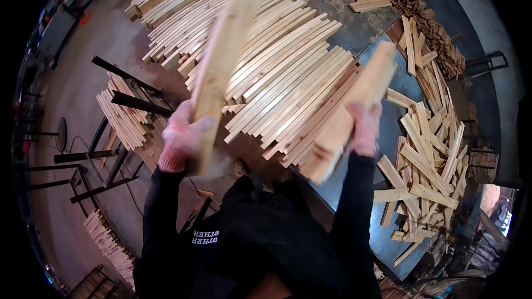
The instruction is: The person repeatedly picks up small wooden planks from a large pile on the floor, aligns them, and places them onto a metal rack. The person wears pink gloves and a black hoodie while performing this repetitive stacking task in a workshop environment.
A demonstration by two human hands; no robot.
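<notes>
My left hand (182, 133), in a pinkish knit glove, is closed around the lower part of a long wooden plank (226, 44) that slants up and away, blurred by motion. My right hand (364, 127), gloved alike, grips shorter, thick wooden boards (350, 102) from their right side. They look like two pieces lying together, also blurred. Beyond and between my hands lies a broad row of wooden slats (282, 77), side by side. The held plank hides part of that row. Under the right-hand boards is the edge of a blue-topped table (392, 124).
Loose wood offcuts (426, 160) lie in a jumbled heap on the table's right side. Black metal stands (141, 102) rise at my left beside a stack of slats (119, 111). More slats (108, 243) are at the lower left. A stacked wood pile (429, 27) stands at the back right.
</notes>
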